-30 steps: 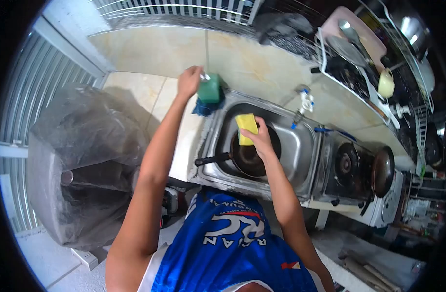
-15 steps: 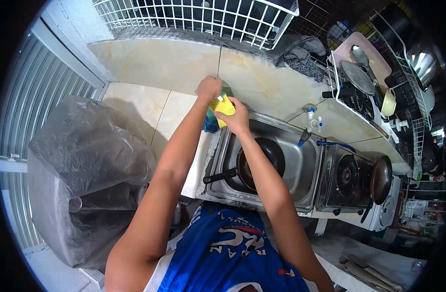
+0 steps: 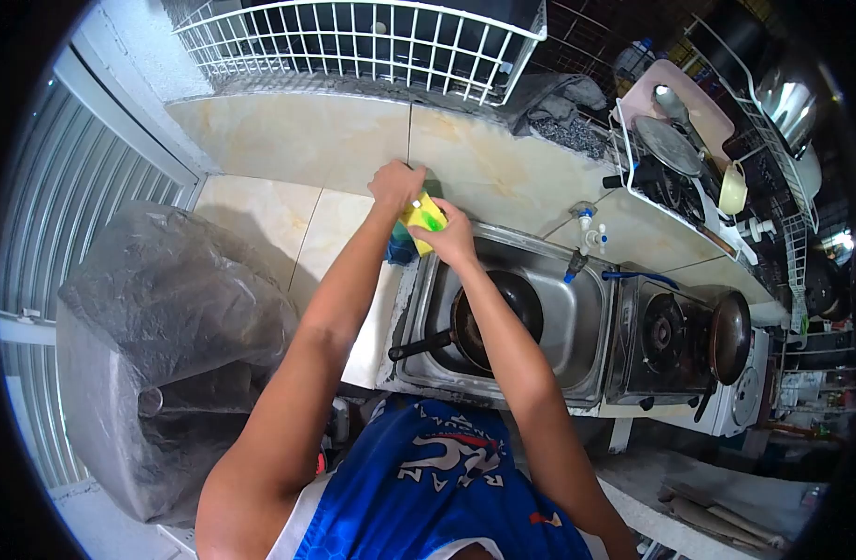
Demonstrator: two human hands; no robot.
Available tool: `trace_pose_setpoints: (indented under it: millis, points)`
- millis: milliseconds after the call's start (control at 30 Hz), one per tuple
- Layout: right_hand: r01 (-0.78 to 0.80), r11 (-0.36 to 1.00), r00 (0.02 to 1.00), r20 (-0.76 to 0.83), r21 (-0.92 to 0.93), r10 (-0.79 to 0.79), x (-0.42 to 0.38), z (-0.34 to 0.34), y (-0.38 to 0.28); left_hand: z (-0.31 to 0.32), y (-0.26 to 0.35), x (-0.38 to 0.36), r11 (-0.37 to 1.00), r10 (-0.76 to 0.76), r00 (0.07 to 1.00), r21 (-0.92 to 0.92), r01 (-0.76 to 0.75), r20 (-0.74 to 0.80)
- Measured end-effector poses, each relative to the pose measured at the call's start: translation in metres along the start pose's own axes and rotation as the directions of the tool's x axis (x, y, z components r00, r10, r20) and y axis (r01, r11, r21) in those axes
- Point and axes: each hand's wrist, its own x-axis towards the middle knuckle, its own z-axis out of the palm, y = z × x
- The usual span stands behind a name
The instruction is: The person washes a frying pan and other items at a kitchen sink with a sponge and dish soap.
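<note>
My left hand (image 3: pixel 395 184) grips a green soap bottle, mostly hidden by both hands, tipped over a yellow sponge (image 3: pixel 422 217). My right hand (image 3: pixel 451 235) holds that sponge at the sink's left corner; green liquid shows on the sponge. Below the hands a dark frying pan (image 3: pixel 489 317) lies in the steel sink (image 3: pixel 577 322), its black handle pointing left. A blue cloth (image 3: pixel 400 248) lies on the counter under the hands.
A tap (image 3: pixel 587 235) stands behind the sink. Right of it sits a gas stove (image 3: pixel 666 336) with another pan (image 3: pixel 729 338). A dish rack (image 3: pixel 689 140) holds utensils and a cup. A white wire basket (image 3: pixel 372 47) hangs above the counter. A plastic-covered bulky object (image 3: pixel 157 336) stands left.
My right hand carried the sponge from above the pan up to the bottle in my left hand. Green liquid now shows on the sponge.
</note>
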Motion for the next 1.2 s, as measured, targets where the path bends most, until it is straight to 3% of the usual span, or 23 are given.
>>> trace_pose_setpoints:
  millis: [67,133,267,333,567,633,767,833,967,1033,1200]
  points:
    - [0.006,1.0,1.0,0.001,0.017,-0.006,0.001,0.001,0.005,0.0,-0.001,0.004,0.999,-0.034,0.999,-0.029,0.035,0.022]
    - [0.014,0.999,1.0,0.014,0.037,-0.015,0.001,0.003,0.001,-0.007,0.004,0.001,0.998,-0.026,0.994,0.053,0.021,0.102]
    - [-0.015,0.997,1.0,0.027,0.081,0.013,0.001,0.004,0.008,-0.011,0.008,-0.006,0.996,0.01,0.995,0.082,-0.018,0.099]
    - [-0.011,0.998,1.0,0.017,0.055,0.011,0.003,0.003,0.008,-0.002,0.005,-0.004,0.996,0.022,1.0,0.081,-0.023,0.014]
    - [-0.038,0.992,0.998,0.051,0.12,0.032,0.002,-0.001,0.002,-0.014,0.013,-0.001,0.996,-0.011,0.994,0.089,0.002,0.105]
    - [-0.047,0.993,0.998,0.049,0.11,0.042,0.002,-0.001,0.003,-0.007,0.006,-0.003,0.998,0.032,0.999,0.059,-0.032,0.004]
    - [-0.033,0.997,0.999,0.043,0.068,0.03,0.0,-0.003,-0.005,-0.003,-0.001,0.004,0.995,0.026,1.0,0.092,-0.024,-0.018]
    - [-0.003,0.999,1.0,0.02,0.039,0.002,-0.001,-0.001,-0.002,-0.012,0.004,0.008,0.992,0.02,0.997,0.122,-0.03,0.08]
    - [0.012,1.0,1.0,0.027,0.022,-0.012,0.005,0.003,0.007,-0.013,0.004,0.002,0.994,0.033,0.994,0.103,-0.044,0.107]
    - [0.004,0.999,0.999,0.034,0.042,-0.006,0.006,0.004,0.007,-0.004,0.001,-0.001,0.992,0.075,0.996,0.108,-0.071,-0.039]
    - [-0.004,1.0,0.999,0.035,0.025,0.003,-0.001,0.004,0.002,-0.009,0.001,0.004,0.994,0.041,0.999,0.096,-0.044,0.026]
